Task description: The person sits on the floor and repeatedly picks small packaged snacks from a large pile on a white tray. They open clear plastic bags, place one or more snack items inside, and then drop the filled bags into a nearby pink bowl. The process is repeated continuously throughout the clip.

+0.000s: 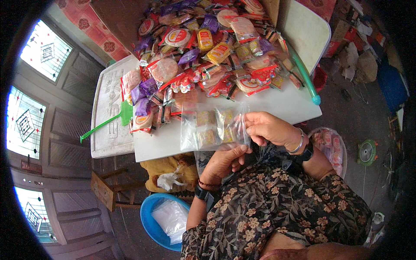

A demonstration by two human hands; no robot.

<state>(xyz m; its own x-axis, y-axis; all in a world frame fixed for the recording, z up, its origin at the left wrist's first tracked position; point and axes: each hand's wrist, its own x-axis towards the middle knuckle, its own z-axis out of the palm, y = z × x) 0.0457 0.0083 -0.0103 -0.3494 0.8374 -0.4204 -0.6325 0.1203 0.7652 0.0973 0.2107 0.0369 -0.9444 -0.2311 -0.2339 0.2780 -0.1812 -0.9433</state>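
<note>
A clear plastic bag (190, 136) lies at the white table's near edge, its mouth towards me. Inside it show several small yellowish wrapped packets (205, 118). My left hand (230, 157) grips the bag's near corner between thumb and fingers. At the bag's right side, my right hand (268, 128) pinches the plastic rim, fingers bent. Just beyond the bag rises a heap of wrapped snacks: round pale crackers (164, 70) in red-edged packs, purple packets (189, 56) and yellow packs (218, 53).
A green tube (302, 71) runs along the right of the white table (159, 143). A green fly swatter (126, 113) lies at the left. Below stand a wooden stool (105, 191) and a blue basin (146, 224) with clear bags (170, 219). Filled packs (328, 146) sit in a container at the right.
</note>
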